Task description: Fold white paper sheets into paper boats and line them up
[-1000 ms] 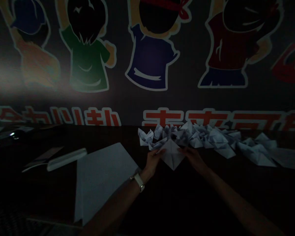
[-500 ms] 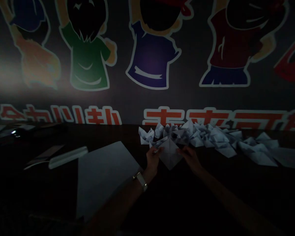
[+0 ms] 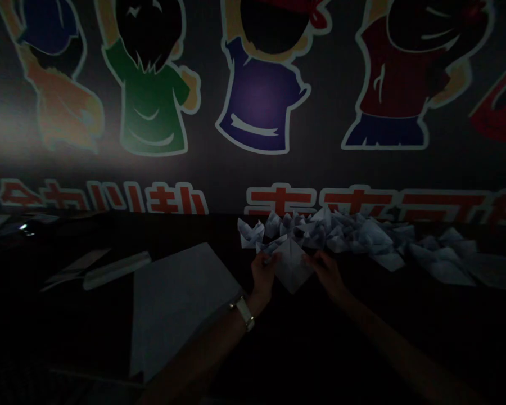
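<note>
A diamond-shaped piece of folded white paper (image 3: 293, 270) is held up between my two hands, with a crease running down its middle. My left hand (image 3: 263, 275) pinches its left corner; a pale watch is on that wrist. At the right corner, my right hand (image 3: 326, 271) grips it with thumb and fingers. Just behind the held piece lie many folded paper boats (image 3: 375, 236), heaped in a row, and one boat (image 3: 251, 232) stands at the row's left end. The dim light hides finer folds.
Left of my forearm lies a stack of white sheets (image 3: 177, 298). Beyond it are a long pale rolled or folded strip (image 3: 117, 270) and thin flat papers (image 3: 76, 267). A wall with painted cartoon figures (image 3: 261, 95) rises behind the dark table.
My hands and the folded paper have barely moved; its lower tip has shifted very slightly right and down. The picture is a little darker along the table.
</note>
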`<state>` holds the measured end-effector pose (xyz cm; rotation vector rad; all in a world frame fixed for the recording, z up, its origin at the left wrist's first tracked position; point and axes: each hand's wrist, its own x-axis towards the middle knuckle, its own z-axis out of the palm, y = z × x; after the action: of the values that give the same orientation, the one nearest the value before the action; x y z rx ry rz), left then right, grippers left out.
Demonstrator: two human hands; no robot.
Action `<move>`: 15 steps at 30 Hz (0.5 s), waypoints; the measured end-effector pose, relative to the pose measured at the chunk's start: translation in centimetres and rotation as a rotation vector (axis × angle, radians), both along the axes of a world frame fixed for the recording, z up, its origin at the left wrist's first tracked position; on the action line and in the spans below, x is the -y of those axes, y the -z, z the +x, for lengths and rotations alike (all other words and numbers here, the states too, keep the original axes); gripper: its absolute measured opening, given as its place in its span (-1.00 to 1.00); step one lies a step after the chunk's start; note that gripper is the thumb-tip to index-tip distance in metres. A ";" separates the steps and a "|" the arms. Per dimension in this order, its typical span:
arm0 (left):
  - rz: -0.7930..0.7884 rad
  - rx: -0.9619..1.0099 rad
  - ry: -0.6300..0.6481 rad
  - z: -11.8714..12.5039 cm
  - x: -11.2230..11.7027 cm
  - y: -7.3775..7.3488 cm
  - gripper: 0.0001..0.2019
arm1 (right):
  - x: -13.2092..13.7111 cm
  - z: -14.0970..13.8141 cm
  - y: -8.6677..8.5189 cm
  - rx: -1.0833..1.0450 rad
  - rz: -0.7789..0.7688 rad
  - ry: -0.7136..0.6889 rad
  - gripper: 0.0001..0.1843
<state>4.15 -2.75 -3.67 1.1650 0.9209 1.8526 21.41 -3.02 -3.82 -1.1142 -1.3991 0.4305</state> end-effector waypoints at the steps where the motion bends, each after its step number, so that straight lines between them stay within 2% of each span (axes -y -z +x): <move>1: 0.006 -0.003 -0.002 0.0 -0.1 0.0 -0.68 | 0.0 0.0 0.0 0.006 0.008 0.005 -0.61; 11: 0.045 -0.059 -0.069 -0.2 -0.6 0.5 -0.66 | 0.6 -0.5 -0.3 0.042 0.052 0.000 -0.63; 15: 0.030 -0.059 -0.103 -0.3 -1.0 0.7 -0.71 | 0.4 -0.2 -0.3 0.017 0.035 -0.007 -0.61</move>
<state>3.87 -1.76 -4.37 1.2158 1.0068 1.9288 21.25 -3.42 -3.55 -1.0869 -1.4205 0.4006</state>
